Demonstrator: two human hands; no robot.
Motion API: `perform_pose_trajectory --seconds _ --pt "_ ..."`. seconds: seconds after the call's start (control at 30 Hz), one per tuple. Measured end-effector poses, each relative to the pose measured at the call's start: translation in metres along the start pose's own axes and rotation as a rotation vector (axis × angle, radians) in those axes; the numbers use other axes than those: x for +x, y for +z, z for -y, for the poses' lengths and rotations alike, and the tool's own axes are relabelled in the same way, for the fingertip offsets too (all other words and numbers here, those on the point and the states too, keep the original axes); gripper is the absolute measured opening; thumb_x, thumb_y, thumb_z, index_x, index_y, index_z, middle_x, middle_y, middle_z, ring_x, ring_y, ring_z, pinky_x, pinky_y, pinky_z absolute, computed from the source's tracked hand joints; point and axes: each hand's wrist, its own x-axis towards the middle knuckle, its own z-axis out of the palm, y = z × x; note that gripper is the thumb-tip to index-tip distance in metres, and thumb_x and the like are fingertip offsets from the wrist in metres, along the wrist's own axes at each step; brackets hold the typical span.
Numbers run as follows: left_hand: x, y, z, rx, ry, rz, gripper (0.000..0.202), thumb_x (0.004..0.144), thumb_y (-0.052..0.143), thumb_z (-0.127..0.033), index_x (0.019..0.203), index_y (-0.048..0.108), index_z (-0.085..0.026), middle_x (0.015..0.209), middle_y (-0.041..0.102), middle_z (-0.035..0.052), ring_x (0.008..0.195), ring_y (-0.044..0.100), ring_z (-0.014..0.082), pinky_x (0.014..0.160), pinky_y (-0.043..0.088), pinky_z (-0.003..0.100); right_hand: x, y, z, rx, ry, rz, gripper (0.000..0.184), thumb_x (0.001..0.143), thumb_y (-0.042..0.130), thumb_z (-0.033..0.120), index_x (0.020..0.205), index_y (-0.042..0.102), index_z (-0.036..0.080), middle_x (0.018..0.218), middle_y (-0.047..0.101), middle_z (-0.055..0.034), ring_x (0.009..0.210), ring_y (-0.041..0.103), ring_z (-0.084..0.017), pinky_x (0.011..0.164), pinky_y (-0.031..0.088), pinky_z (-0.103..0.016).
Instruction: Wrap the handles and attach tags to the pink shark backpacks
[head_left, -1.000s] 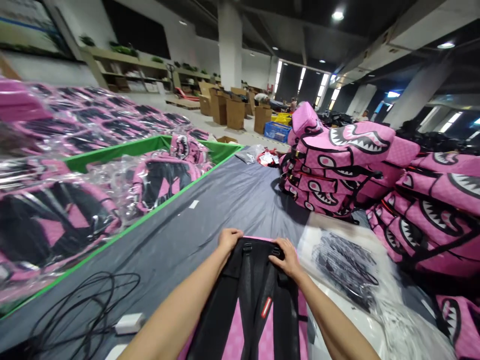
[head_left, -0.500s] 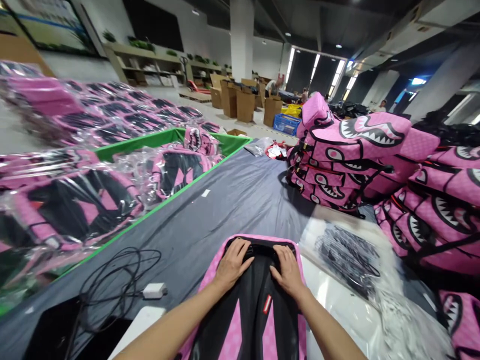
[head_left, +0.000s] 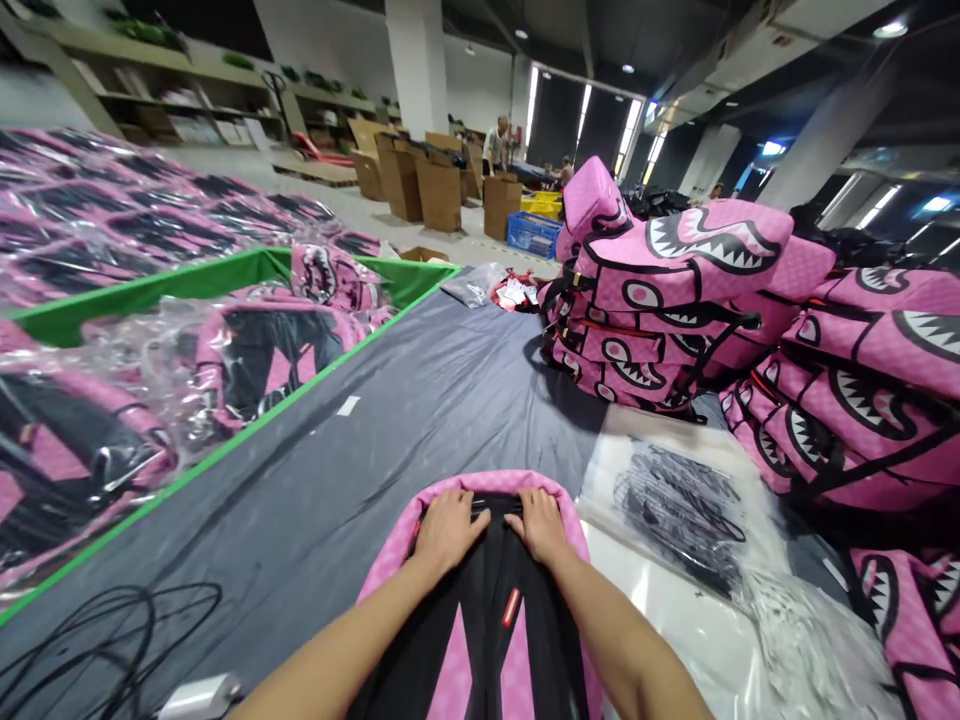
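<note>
A pink backpack [head_left: 420, 520] lies back-side up on the grey table [head_left: 420, 400] right in front of me, its black shoulder straps running toward me. My left hand [head_left: 447, 528] and my right hand [head_left: 537, 522] rest side by side on the top end of the straps, near the carry handle. Both hands have their fingers curled down over the black strap material, pressing on it. A small red label sits on the right strap below my right hand.
A stack of clear plastic bags [head_left: 675, 500] lies to the right. Piles of pink shark-face backpacks [head_left: 675, 300] stand behind it and further right. Bagged backpacks [head_left: 255, 350] fill a green-edged bin on the left. Black cables [head_left: 90, 650] and a white adapter [head_left: 199, 695] lie near left.
My hands have drawn closer together on the top of the backpack. More of its pink top edge shows beyond my fingers. The view has shifted, so the cables sit lower left.
</note>
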Motion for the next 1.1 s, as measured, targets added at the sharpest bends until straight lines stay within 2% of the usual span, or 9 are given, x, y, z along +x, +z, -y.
perform_pose_trajectory --seconds 0.1,0.2,0.33,0.53,0.63,0.8,0.93,1.03,1.1 --pt "-0.036 0.01 -0.018 0.001 0.023 -0.014 0.075 0.091 0.05 -0.063 0.154 0.044 -0.023 0.162 0.038 0.0201 0.151 0.03 0.0415 0.117 0.026 0.061 -0.001 0.013 0.005 -0.028 0.044 -0.047 0.035 0.098 0.061 0.037 0.128 0.062 0.019 0.118 0.068 -0.0156 0.109 0.063 -0.033 0.093 0.051 -0.049" --pt "-0.067 0.032 -0.035 -0.014 -0.049 0.054 0.081 0.086 0.057 -0.067 0.154 0.043 -0.027 0.164 0.03 0.0239 0.154 0.019 0.0478 0.117 0.022 0.067 -0.003 0.02 0.012 -0.039 0.055 -0.064 0.034 0.099 0.057 0.035 0.129 0.061 0.02 0.118 0.067 -0.0172 0.107 0.062 -0.034 0.094 0.05 -0.053" --pt "-0.069 0.046 -0.04 -0.038 -0.09 0.037 0.074 0.084 0.064 -0.058 0.151 0.047 -0.031 0.166 0.023 0.0251 0.154 0.014 0.0485 0.118 0.02 0.066 -0.006 0.0 0.018 -0.054 0.026 -0.033 0.037 0.097 0.058 0.024 0.134 0.059 0.016 0.128 0.064 -0.0182 0.118 0.06 -0.032 0.103 0.048 -0.049" --pt "-0.066 0.054 -0.041 -0.059 -0.094 -0.074 0.071 0.084 0.064 -0.055 0.149 0.05 -0.03 0.167 0.023 0.024 0.154 0.015 0.0485 0.119 0.021 0.065 0.019 -0.07 -0.019 -0.154 -0.013 0.126 0.056 0.081 0.07 0.002 0.132 0.061 0.024 0.134 0.063 -0.0122 0.124 0.06 -0.027 0.099 0.05 -0.037" --pt "-0.07 0.062 -0.041 -0.059 -0.082 -0.122 0.073 0.083 0.066 -0.056 0.15 0.05 -0.031 0.168 0.023 0.0203 0.154 0.019 0.0474 0.119 0.022 0.064 0.052 -0.081 -0.036 -0.211 0.006 0.313 0.043 0.076 0.08 0.008 0.115 0.069 0.019 0.113 0.071 -0.0091 0.102 0.069 -0.025 0.086 0.055 -0.034" --pt "-0.07 0.07 -0.039 -0.027 -0.049 -0.209 0.074 0.083 0.066 -0.052 0.151 0.048 -0.031 0.167 0.023 0.0228 0.153 0.021 0.0484 0.119 0.021 0.063 0.086 -0.07 -0.043 -0.284 0.042 0.529 0.025 0.091 0.075 0.031 0.108 0.069 0.015 0.106 0.072 -0.0055 0.095 0.07 -0.02 0.084 0.059 -0.037" --pt "-0.065 0.065 -0.042 -0.032 -0.055 -0.166 0.07 0.081 0.067 -0.052 0.147 0.052 -0.036 0.167 0.028 0.0192 0.152 0.022 0.0495 0.118 0.018 0.065 0.084 -0.073 -0.017 -0.34 0.016 0.508 0.025 0.094 0.072 0.03 0.111 0.069 0.013 0.11 0.072 -0.0086 0.1 0.071 -0.022 0.087 0.059 -0.042" --pt "-0.063 0.06 -0.045 -0.049 -0.079 -0.139 0.071 0.08 0.069 -0.052 0.147 0.051 -0.038 0.166 0.03 0.0168 0.153 0.021 0.0483 0.118 0.018 0.065 0.087 -0.074 0.034 -0.325 -0.13 0.399 0.032 0.091 0.073 0.022 0.121 0.067 0.013 0.123 0.069 -0.0159 0.116 0.065 -0.03 0.098 0.054 -0.047" --pt "-0.063 0.06 -0.044 -0.071 -0.092 -0.119 0.072 0.079 0.07 -0.053 0.147 0.051 -0.039 0.165 0.033 0.0158 0.153 0.019 0.0487 0.118 0.018 0.065 0.095 -0.068 0.074 -0.289 -0.259 0.353 0.044 0.087 0.077 0.024 0.129 0.065 0.02 0.132 0.066 -0.0143 0.126 0.06 -0.03 0.104 0.051 -0.043"
